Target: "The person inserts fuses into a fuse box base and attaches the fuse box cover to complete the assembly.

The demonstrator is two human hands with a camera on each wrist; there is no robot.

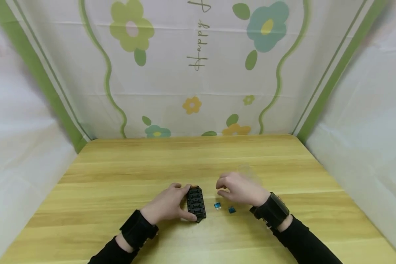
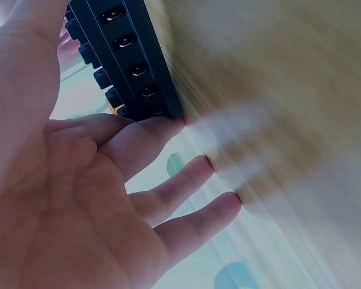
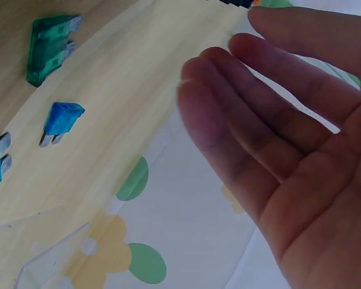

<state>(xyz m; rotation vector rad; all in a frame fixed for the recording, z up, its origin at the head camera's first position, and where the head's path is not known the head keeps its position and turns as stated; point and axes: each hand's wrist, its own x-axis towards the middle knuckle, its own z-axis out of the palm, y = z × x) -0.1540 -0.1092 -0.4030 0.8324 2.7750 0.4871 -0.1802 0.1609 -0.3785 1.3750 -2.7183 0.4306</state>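
A black fuse box point(image 1: 196, 202) with a row of slots lies on the table in the head view. My left hand point(image 1: 168, 205) grips it between the thumb at the near end and the fingers at the far end. Its slotted side wall point(image 2: 132, 54) shows in the left wrist view. My right hand point(image 1: 241, 189) hovers right of the box, its fingers loosely bent around nothing. Close below it lie two small blade fuses point(image 1: 217, 206). The right wrist view shows a green blade fuse point(image 3: 50, 49), a blue blade fuse point(image 3: 63, 118) and another blue one cut by the left edge.
Beyond the right hand lies a clear plastic cover point(image 1: 249, 172), partly hidden by that hand. The wooden table point(image 1: 135, 165) ends at a flower-printed cloth point(image 1: 198, 80), and white cloth hangs on both sides.
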